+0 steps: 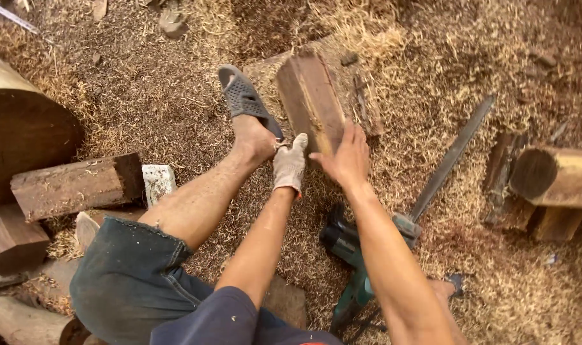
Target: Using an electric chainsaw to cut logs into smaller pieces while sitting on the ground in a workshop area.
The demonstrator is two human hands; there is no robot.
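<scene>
A squared block of dark timber (311,101) lies on the sawdust-covered ground (176,96), its near end raised toward the person. All places below are told from that block.

The left hand (289,163), in a pale work glove, sits at the block's near left corner, fingers curled; whether its grip is closed on the wood or only resting against it cannot be told. The bare right hand (348,156) lies flat on the near end face, fingers spread and pressed to the wood, not wrapped round it. A foot in a grey slotted sandal (246,99) is braced just left of the block.

Right of and nearer than the block lies a green chainsaw (367,255), its bar (453,153) pointing away. Far left are a big round log (22,128) and a rough beam (74,185); far right, more logs (552,176).

The block looks dense, stiff and heavy, with rough, splintery faces; the square end corners seem the surest hold, one hand each side.
</scene>
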